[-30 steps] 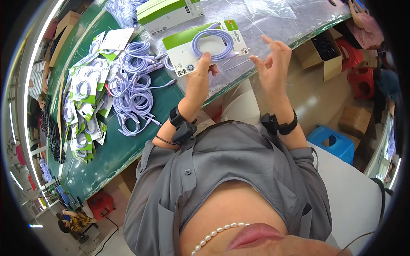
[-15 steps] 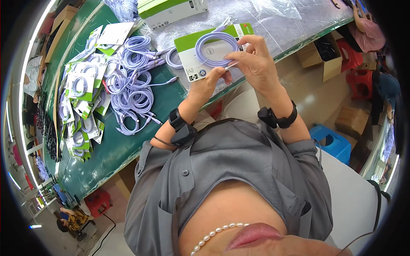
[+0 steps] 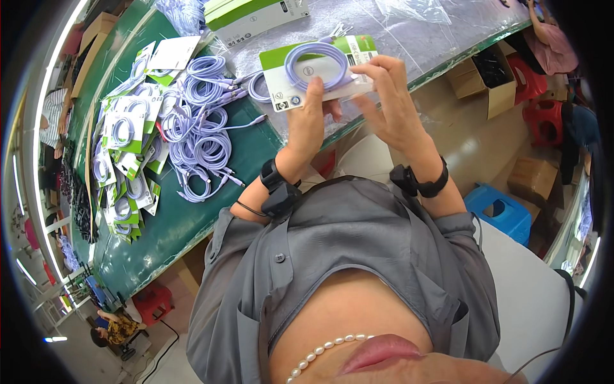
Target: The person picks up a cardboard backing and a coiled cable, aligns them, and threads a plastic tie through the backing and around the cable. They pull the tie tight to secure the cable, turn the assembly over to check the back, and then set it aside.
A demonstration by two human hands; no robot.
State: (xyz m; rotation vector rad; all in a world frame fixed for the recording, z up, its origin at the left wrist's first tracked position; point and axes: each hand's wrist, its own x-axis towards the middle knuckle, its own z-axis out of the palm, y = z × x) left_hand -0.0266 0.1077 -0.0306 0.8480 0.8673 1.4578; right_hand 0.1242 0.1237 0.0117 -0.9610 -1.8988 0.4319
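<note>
So, left hand (image 3: 306, 123) had the card (image 3: 320, 72) clamped: thumb on the front, over the lower strands of the purple cable coil (image 3: 290, 68), other fingers behind. Right hand (image 3: 391, 102) had its fingers parted, index reaching to the card's right edge by the plug (image 3: 351, 77), thumb well off it; nothing seen pinched. Card and coil were up over the near edge of the table (image 3: 173, 237), right of the loose cables (image 3: 208, 131) and the carded pile (image 3: 125, 131), below the box (image 3: 256, 25) in view.

My read: step in hand was settling the coil on the card and dealing with the plug end. Doing it well meant firm thumb pressure on the strands so the loops lay flat, but not enough to bow the card. Coil needed to sit square, print facing out. Plug wanted guiding by its body, not by the wire, or the ring would likely pull oval. Card corners looked like the part easiest to crease.

Hard to make out: back of the card and most left fingers behind it. Right thumb was blurred. Couldn't tell if the index touched the plug or only hovered. Fixing of coil to card unclear; white strands (image 3: 340, 30) above the top edge could've been ties. Loose loop (image 3: 254, 88) ran out of sight at the card's left side. Box was cut off by the frame top.
</note>
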